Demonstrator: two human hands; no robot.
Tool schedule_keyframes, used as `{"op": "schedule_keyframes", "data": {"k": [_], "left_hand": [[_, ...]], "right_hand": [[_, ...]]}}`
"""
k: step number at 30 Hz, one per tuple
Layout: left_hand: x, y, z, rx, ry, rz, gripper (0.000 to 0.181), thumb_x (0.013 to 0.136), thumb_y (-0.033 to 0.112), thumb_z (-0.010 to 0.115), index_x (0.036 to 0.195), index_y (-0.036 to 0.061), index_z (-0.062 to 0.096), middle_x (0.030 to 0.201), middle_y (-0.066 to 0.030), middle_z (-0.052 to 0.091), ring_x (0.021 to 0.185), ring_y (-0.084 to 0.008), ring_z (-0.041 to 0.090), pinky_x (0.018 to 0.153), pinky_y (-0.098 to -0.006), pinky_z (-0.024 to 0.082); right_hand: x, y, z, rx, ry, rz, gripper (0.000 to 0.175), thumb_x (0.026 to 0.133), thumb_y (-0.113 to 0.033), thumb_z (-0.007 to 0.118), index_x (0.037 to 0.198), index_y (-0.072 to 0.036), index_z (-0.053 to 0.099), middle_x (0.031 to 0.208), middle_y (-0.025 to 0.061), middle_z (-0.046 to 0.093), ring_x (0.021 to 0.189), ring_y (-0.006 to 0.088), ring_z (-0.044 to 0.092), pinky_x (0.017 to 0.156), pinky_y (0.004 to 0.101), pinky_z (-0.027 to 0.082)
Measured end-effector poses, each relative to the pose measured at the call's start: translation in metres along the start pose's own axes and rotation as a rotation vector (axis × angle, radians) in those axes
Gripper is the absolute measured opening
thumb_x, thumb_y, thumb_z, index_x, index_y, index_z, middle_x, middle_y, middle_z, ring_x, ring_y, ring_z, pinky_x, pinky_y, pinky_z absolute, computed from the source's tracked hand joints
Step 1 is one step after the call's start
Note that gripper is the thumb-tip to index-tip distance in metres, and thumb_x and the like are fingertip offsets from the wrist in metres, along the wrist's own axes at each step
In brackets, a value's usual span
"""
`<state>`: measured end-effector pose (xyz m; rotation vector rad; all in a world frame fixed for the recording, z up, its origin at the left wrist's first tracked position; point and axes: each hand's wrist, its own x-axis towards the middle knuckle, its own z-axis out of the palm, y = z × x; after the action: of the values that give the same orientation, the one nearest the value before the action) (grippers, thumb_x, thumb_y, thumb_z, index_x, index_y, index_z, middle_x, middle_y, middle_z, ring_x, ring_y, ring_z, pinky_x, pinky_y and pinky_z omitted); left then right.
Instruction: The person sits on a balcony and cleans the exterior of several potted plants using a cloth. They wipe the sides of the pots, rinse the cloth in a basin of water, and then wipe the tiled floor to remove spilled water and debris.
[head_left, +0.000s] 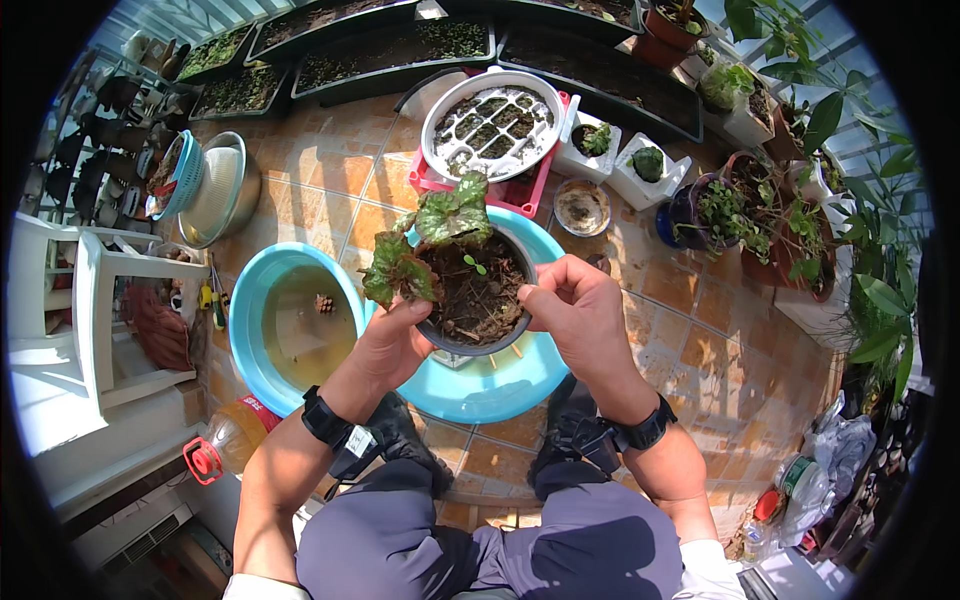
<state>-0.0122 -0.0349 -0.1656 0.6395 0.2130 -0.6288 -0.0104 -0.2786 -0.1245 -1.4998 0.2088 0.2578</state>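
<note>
Both hands hold a dark round plant pot up above a light-blue plastic basin. My left hand grips the left side of its rim, thumb on top, beside the drooping leaves. My right hand pinches the right rim between thumb and fingers. Brown soil with dry bits fills the pot, and a small green seedling stands in it. Large mottled, red-edged leaves hang over the left and far rim. In the basin below, a pale object and thin sticks are partly hidden by the pot.
Left stands a second blue basin of murky water with a pine cone. A large capped bottle lies beside it. Ahead are a seedling tray on a red crate and a small bowl. Potted plants line the right.
</note>
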Motion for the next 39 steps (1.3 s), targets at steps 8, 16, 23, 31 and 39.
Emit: {"op": "schedule_keyframes", "data": {"k": [8,16,23,31,39], "left_hand": [[-0.016,-0.004,-0.029,-0.029,0.032,0.03,0.066,0.091,0.016,0.073,0.149,0.0073,0.043,0.145,-0.0078,0.056,0.135,-0.025,0.053,0.114,-0.0456,0.043],[-0.017,-0.014,-0.032,-0.131,-0.018,-0.02,0.073,0.084,0.025,0.082,0.147,0.0086,0.047,0.145,-0.009,0.057,0.136,-0.0272,0.053,0.117,-0.0485,0.039],[-0.022,-0.015,-0.036,-0.139,0.029,0.054,0.068,0.08,0.018,0.079,0.142,0.0074,0.053,0.139,-0.0121,0.061,0.129,-0.0303,0.058,0.112,-0.051,0.045],[-0.026,-0.006,-0.031,-0.155,0.088,0.091,0.072,0.079,0.021,0.079,0.144,0.0059,0.051,0.139,-0.0129,0.062,0.128,-0.0314,0.059,0.111,-0.0503,0.046],[-0.021,0.004,-0.028,-0.142,0.148,0.079,0.067,0.084,0.02,0.074,0.144,0.0059,0.049,0.14,-0.013,0.06,0.129,-0.031,0.058,0.111,-0.0515,0.045]], "right_hand": [[-0.003,-0.003,0.013,0.072,-0.03,0.061,0.015,0.088,-0.004,0.072,0.079,-0.001,0.061,0.098,0.0156,0.075,0.088,0.012,0.068,0.076,0.0279,0.054],[0.0,-0.001,0.016,0.067,-0.022,0.117,0.016,0.089,-0.005,0.072,0.078,-0.001,0.06,0.093,0.0127,0.073,0.079,0.009,0.066,0.068,0.0246,0.053],[-0.004,0.01,0.012,-0.145,-0.062,-0.092,0.021,0.089,-0.017,0.079,0.083,-0.001,0.067,0.081,0.0036,0.069,0.074,0.007,0.062,0.065,0.0249,0.049],[0.088,0.097,-0.094,-0.656,0.591,-0.027,0.042,0.091,-0.034,0.077,0.113,0.002,0.07,0.097,0.0085,0.075,0.087,0.0152,0.068,0.079,0.0316,0.055],[0.154,0.162,-0.151,-0.424,0.481,0.494,0.043,0.089,-0.034,0.077,0.114,-0.002,0.066,0.087,0.0097,0.069,0.069,0.0169,0.067,0.057,0.03,0.054]]}}
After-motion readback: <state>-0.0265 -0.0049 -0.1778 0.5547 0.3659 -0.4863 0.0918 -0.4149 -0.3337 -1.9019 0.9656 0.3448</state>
